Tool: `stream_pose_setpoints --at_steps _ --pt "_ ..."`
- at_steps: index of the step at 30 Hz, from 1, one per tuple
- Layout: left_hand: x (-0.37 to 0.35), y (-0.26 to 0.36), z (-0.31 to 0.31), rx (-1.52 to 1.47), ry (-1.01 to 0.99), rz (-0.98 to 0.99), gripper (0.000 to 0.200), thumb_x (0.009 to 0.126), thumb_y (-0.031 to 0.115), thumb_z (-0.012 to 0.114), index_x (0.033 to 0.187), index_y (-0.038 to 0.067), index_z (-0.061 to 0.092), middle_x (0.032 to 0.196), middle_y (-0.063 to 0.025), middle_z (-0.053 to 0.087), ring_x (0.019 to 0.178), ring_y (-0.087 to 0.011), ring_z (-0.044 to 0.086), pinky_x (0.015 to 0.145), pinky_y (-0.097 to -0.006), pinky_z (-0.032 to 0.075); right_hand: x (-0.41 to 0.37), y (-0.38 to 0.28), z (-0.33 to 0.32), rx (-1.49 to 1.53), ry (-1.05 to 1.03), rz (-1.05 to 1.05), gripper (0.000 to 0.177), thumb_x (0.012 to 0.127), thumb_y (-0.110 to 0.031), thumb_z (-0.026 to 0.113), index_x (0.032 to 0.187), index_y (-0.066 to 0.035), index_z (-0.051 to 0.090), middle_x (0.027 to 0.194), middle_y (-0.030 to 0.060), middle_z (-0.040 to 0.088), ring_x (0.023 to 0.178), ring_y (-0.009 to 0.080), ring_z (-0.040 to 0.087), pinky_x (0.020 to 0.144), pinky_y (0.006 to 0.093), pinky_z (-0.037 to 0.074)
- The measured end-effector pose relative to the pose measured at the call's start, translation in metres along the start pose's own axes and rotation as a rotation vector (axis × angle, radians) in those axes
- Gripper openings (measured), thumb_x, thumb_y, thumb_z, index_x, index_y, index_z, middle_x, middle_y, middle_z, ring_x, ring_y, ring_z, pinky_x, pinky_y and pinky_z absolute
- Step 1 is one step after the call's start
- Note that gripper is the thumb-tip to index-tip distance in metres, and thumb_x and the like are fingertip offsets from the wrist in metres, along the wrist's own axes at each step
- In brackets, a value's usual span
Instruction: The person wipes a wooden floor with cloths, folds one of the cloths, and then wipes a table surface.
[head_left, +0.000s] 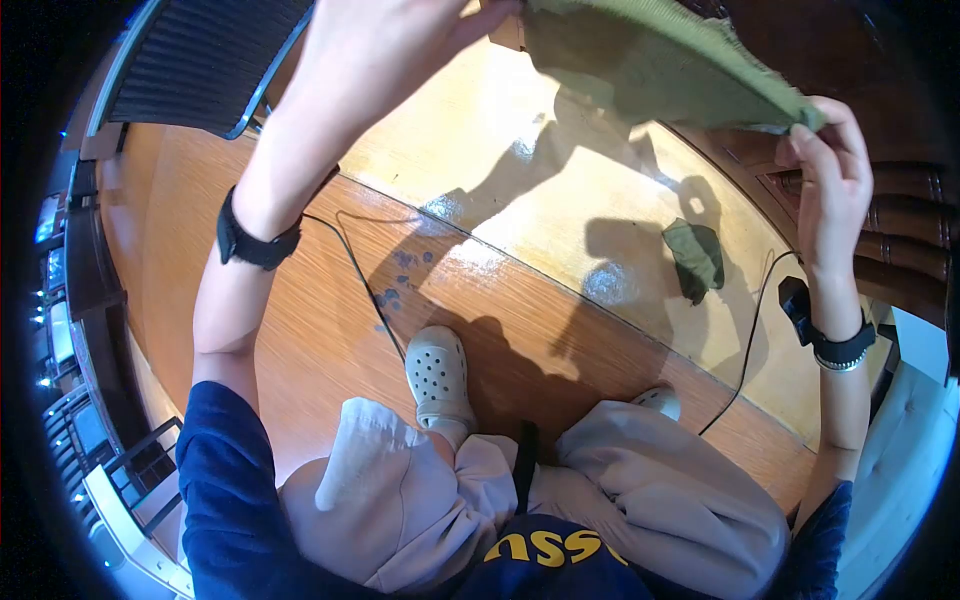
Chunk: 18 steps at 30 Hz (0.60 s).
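A piece of olive green cloth (pixel 650 65) is stretched between my two hands at the top of the view. My right hand (pixel 835 165) pinches its right end between thumb and fingers. At the upper left, my left hand (pixel 400 30) reaches to the cloth's other end, with its fingertips partly cut off by the frame's top edge. A smaller green cloth piece (pixel 695 258) lies on the floor below the stretched cloth. On my left thigh rests a white cloth (pixel 365 450).
Thin black cables cross the wooden floor (pixel 320 300) on both sides. A dark ribbed chair (pixel 205 60) stands at the upper left, carved dark furniture (pixel 905 215) at the right, and a pale cushioned seat (pixel 915 440) at the lower right. My feet wear light clogs (pixel 437 375).
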<state>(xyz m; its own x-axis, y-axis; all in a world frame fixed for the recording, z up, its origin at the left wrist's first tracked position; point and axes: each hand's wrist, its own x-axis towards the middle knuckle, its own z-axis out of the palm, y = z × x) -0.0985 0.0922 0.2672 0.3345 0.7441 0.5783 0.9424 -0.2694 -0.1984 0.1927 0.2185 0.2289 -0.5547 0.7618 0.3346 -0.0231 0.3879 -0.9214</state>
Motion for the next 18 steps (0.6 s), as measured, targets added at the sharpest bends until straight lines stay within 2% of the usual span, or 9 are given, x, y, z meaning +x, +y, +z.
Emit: stream_pose_setpoints --at_steps 1,4,10,12,15,16,18 --pt "0.002 0.000 -0.003 -0.006 0.104 0.045 0.036 0.070 0.010 0.069 0.104 0.010 0.055 0.080 -0.0029 0.058 0.077 -0.0226 0.055 0.073 -0.0335 0.039 0.001 -0.006 -0.001 -0.001 0.017 -0.023 0.016 0.084 -0.005 0.057 0.099 -0.002 0.057 0.081 0.0009 0.057 0.069 0.0078 0.051 0.063 0.0202 0.041" --pt "0.005 0.005 -0.014 0.084 0.200 0.067 0.035 0.070 0.008 0.068 0.103 0.010 0.057 0.076 -0.0027 0.056 0.072 -0.0228 0.053 0.071 -0.0329 0.039 0.002 -0.010 -0.003 -0.006 0.015 -0.032 0.017 0.084 -0.007 0.057 0.100 -0.001 0.057 0.081 0.0013 0.057 0.068 0.0080 0.051 0.062 0.0202 0.041" --pt "0.001 0.003 -0.013 0.039 0.139 0.067 0.033 0.069 0.006 0.067 0.100 0.009 0.059 0.077 -0.0040 0.054 0.072 -0.0219 0.052 0.068 -0.0320 0.038 -0.003 -0.003 0.009 0.045 0.012 0.060 0.017 0.089 -0.006 0.053 0.104 0.001 0.054 0.080 0.0035 0.056 0.069 0.0095 0.053 0.066 0.0237 0.047" --pt "-0.003 0.005 -0.011 0.038 -0.007 0.011 0.034 0.069 0.009 0.068 0.102 0.009 0.059 0.079 -0.0039 0.055 0.075 -0.0220 0.052 0.072 -0.0326 0.038 -0.008 0.002 0.013 0.079 -0.008 0.077 0.017 0.089 -0.006 0.052 0.104 0.001 0.053 0.080 0.0034 0.056 0.069 0.0093 0.053 0.066 0.0236 0.047" --pt "-0.010 0.002 -0.006 0.124 -0.068 -0.032 0.033 0.071 0.009 0.068 0.103 0.010 0.058 0.081 -0.0036 0.055 0.079 -0.0220 0.053 0.076 -0.0333 0.038 -0.006 0.011 0.015 0.146 -0.083 0.102 0.017 0.090 -0.006 0.053 0.105 0.001 0.051 0.081 0.0029 0.056 0.072 0.0087 0.054 0.068 0.0231 0.047" --pt "-0.013 -0.001 -0.001 0.076 -0.044 -0.032 0.030 0.075 0.016 0.067 0.103 0.009 0.058 0.083 -0.0044 0.055 0.084 -0.0229 0.052 0.081 -0.0350 0.038 -0.004 0.013 0.017 0.129 -0.072 0.147 0.017 0.090 -0.007 0.053 0.105 0.000 0.051 0.082 0.0027 0.056 0.073 0.0083 0.054 0.069 0.0226 0.047" --pt "-0.013 -0.001 -0.001 0.065 -0.086 -0.050 0.031 0.075 0.020 0.066 0.103 0.009 0.058 0.084 -0.0053 0.055 0.084 -0.0234 0.052 0.081 -0.0356 0.038 -0.002 0.015 0.021 0.107 -0.073 0.201 0.016 0.090 -0.010 0.055 0.103 0.000 0.052 0.085 0.0020 0.057 0.076 0.0071 0.053 0.073 0.0208 0.045"
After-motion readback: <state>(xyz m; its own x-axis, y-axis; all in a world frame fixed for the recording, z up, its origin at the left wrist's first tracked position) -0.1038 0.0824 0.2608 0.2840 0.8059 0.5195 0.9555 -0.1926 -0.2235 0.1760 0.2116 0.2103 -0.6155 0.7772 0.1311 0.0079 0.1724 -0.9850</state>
